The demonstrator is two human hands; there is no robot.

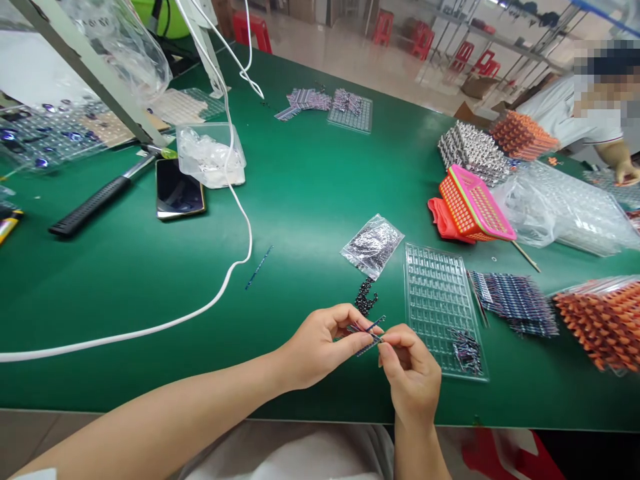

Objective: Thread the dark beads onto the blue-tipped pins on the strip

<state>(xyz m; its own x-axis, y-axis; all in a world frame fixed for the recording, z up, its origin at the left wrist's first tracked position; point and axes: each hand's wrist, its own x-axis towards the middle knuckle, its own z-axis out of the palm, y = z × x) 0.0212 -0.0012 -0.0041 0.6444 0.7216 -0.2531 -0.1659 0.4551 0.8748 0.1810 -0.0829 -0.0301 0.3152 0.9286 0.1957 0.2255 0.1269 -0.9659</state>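
Observation:
My left hand [320, 347] pinches several thin, dark blue-and-pink patterned sticks [375, 325] between thumb and fingers. At their right end, the thumb and forefinger of my right hand [413, 370] are closed together; what exactly sits between these fingertips is too small to make out. Just beyond my hands lies a pile of small black beads [366, 297], spilling from the mouth of a clear plastic bag [374, 243] of dark pieces. To the right is a clear ribbed plastic tray [440, 300], with a heap of short dark pieces [467, 351] in its near right corner.
Right of the tray lie a stack of patterned strips [515, 303] and orange bundles [605, 323]. Behind them are a pink-and-orange basket [477, 203] and a co-worker's hand [626, 173]. A white cable [235, 267], phone [180, 189] and hammer [95, 203] lie left.

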